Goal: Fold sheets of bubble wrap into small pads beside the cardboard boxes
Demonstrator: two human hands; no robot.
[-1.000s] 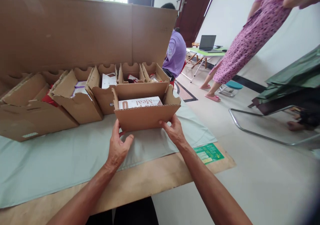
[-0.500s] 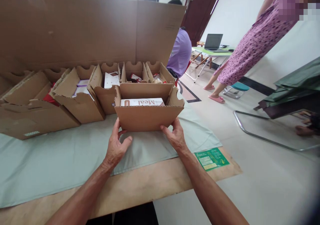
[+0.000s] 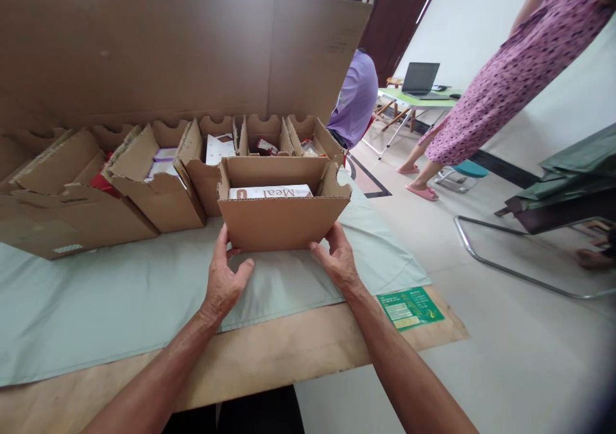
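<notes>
A cardboard bin with an open top stands in front of me on a pale green cloth. Inside lies a white carton marked "Meal", its lower part hidden. My left hand grips the bin's lower left corner, fingers along the side and thumb held off the front. At the lower right corner my right hand has its fingers around the side and its thumb at the bottom front edge. Behind the bin runs a row of similar cardboard bins holding small packages.
A tall cardboard panel rises behind the row. A green printed sheet lies at the table's right corner. Beyond are a seated person in purple, a standing person in a pink dress, a laptop and a metal-framed chair.
My view has shifted slightly, so the background sits further right. The bin has moved a little left against the row behind, with both hands still on its lower corners.
</notes>
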